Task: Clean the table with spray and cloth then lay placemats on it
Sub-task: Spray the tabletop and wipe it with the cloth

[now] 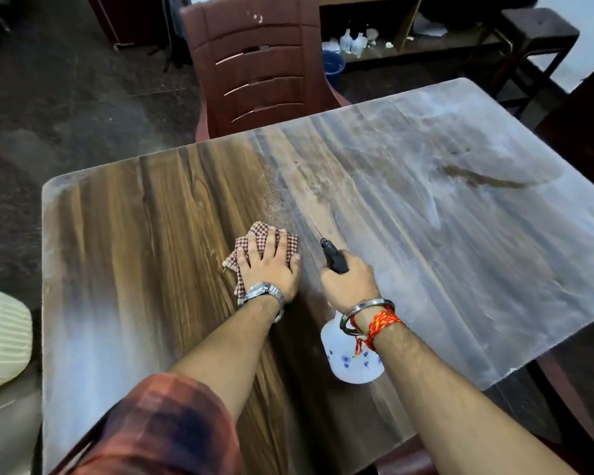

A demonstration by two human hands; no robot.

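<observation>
A wood-grain table [144, 214] fills the view; its left part looks dark, its right part dusty and pale. My left hand [268, 265] presses flat on a red-and-white checked cloth [290, 242] near the table's middle. Just to the right, my right hand [352, 286] grips a spray bottle [352, 361] by its black head. The nozzle points away from me toward the far side. The bottle's white body with blue flowers shows below my wrist. No placemats are in view.
A brown plastic chair [258, 63] stands at the table's far side. A pale ribbed object [0, 337] sits off the left edge. Another dark chair part [563, 395] shows at the right. Shelves with bottles [354, 42] and a stool [535, 32] stand behind.
</observation>
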